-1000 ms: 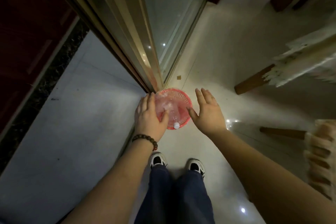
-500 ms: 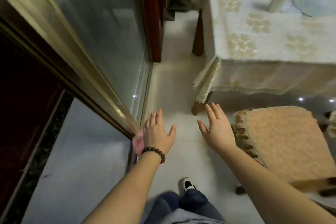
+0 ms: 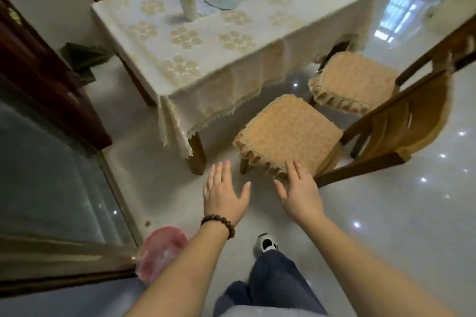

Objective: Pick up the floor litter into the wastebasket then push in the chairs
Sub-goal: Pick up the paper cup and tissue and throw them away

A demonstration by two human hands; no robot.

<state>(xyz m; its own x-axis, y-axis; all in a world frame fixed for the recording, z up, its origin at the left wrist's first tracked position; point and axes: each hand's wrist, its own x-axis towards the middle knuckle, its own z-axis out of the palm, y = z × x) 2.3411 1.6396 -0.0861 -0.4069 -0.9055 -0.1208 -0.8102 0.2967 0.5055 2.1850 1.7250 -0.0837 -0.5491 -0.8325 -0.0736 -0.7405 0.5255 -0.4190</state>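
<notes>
left forearm hides part of the pink wastebasket (image 3: 161, 249) at 7 o'clock; left hand (image 3: 223, 194) and right hand (image 3: 298, 192) both spread wide, no grip on anything.

A single wide-angle camera worn on the person's head looks forward and steeply down across a tiled floor (image 3: 386, 226), the only view of the moment. Both forearms reach in from the bottom edge, with the left hand (image 3: 222, 194) and right hand (image 3: 300, 194) near the centre of the frame, close to the lens. Directly below lie the person's jeans and one shoe (image 3: 268, 243). Farther ahead, the cloth-covered desk (image 3: 219, 41) fills the upper middle, two cushioned chairs (image 3: 291, 134) stand right of centre, and a glass sliding door (image 3: 51, 175) runs along the left edge, its lines bent by the lens
</notes>
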